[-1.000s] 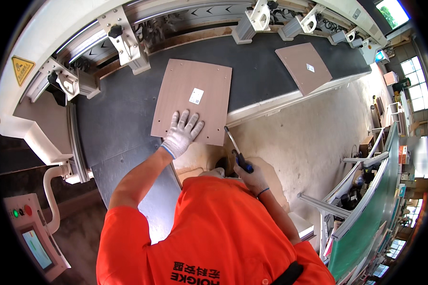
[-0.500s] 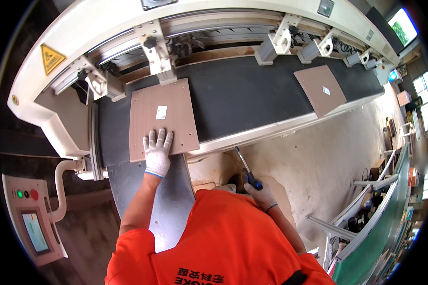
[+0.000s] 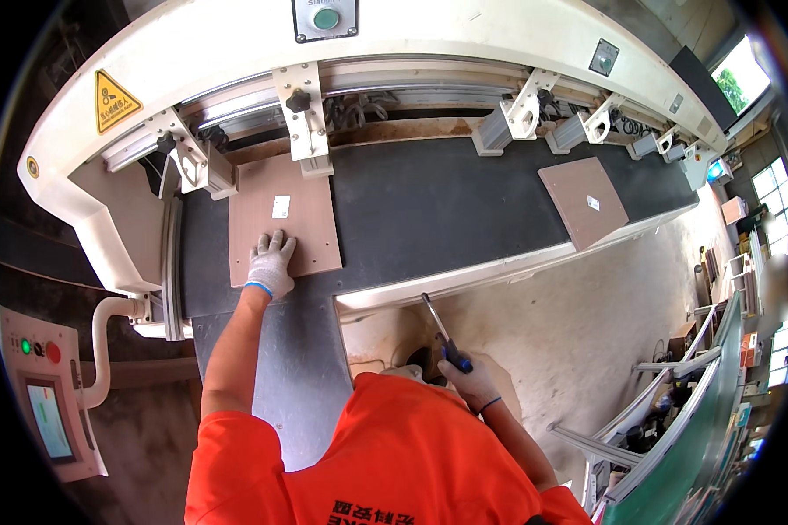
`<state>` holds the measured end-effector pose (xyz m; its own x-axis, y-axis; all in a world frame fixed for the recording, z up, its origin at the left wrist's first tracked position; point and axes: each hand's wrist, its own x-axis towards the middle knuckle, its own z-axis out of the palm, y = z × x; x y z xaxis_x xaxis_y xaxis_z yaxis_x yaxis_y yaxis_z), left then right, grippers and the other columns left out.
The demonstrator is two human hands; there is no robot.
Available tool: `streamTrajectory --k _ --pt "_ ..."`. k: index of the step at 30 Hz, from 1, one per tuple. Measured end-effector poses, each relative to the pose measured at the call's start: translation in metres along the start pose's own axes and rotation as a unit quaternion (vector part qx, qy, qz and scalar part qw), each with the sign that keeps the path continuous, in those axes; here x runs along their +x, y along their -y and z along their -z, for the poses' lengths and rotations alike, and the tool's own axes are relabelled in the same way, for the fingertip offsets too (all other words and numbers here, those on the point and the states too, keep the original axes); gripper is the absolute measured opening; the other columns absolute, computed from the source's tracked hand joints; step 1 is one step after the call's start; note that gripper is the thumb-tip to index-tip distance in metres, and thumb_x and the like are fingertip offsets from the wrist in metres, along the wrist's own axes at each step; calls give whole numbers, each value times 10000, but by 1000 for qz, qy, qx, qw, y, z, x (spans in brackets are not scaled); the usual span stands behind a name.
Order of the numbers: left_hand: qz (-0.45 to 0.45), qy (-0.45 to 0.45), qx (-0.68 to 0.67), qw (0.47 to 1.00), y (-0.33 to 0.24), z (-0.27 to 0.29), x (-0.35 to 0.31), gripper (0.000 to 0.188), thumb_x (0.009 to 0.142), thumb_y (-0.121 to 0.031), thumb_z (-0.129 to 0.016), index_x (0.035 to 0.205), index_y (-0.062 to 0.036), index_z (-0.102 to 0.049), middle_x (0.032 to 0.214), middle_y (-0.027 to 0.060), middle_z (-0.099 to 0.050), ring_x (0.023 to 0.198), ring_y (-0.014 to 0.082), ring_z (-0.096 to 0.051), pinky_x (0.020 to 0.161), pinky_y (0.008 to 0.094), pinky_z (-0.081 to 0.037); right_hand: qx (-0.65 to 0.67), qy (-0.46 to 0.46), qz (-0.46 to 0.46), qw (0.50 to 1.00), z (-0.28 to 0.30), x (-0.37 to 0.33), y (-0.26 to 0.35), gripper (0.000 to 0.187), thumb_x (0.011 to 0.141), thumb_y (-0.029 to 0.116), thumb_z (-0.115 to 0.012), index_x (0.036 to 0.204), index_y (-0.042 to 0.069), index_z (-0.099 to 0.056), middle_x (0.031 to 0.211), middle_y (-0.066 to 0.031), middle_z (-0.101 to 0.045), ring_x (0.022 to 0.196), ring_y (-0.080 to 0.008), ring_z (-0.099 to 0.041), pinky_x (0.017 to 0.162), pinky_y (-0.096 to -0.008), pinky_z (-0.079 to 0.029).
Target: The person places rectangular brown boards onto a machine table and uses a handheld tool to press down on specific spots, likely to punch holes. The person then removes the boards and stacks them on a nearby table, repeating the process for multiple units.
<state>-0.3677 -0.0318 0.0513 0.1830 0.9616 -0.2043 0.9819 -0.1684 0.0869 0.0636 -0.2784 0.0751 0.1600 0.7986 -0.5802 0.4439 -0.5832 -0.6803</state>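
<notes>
My left hand [image 3: 271, 262], in a white knit glove, lies flat on the near edge of a brown board [image 3: 280, 219] with a small white label. The board rests on the dark conveyor belt [image 3: 429, 210], its far edge under a white clamp bracket [image 3: 302, 118]. My right hand [image 3: 466, 378] is bare, low by my orange shirt, and grips a screwdriver [image 3: 442, 332] with a blue-black handle, its metal shaft pointing up toward the belt's pale front rail. A second brown board [image 3: 584, 201] lies on the belt to the right.
The white machine housing [image 3: 236, 44] arches over the belt with a yellow warning triangle [image 3: 116, 90] and a green button [image 3: 326, 17]. A control panel [image 3: 44, 402] with green and red lights stands at the left. Concrete floor [image 3: 569, 332] and green framed racks [image 3: 674, 437] lie right.
My left hand has pushed the labelled board along the belt until its far edge sits under the clamp bracket. The right hand stays low with the screwdriver. The view has shifted toward the machine.
</notes>
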Motion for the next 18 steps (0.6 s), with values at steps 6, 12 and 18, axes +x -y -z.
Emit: streamTrajectory --k 6,12,18 --pt "-12 1 -4 1000 -1 3 4 906 744 -102 -775 1617 -143 -537 1718 214 -429 1587 524 -376 1261 662 -368 -44 -107 169 979 8 30 72 349 979 357 -771 1203 92 -733 834 -170 -710 790 -393 -734 735 -483 -577" --pt "18 -5 18 1000 1 -14 9 888 773 -103 -758 1628 -137 -521 1718 224 -427 1571 539 -399 1244 656 -401 -115 -223 426 869 23 36 268 320 1019 377 -710 1167 94 -693 870 -178 -743 827 -436 -740 745 -522 -591" --pt "23 -14 26 999 -4 -9 5 820 809 -129 -743 1604 -138 -546 1705 221 -446 1553 546 -422 1225 662 -405 -163 -231 417 864 26 35 372 368 1039 435 -646 1078 71 -690 866 -201 -755 860 -446 -754 781 -553 -598"
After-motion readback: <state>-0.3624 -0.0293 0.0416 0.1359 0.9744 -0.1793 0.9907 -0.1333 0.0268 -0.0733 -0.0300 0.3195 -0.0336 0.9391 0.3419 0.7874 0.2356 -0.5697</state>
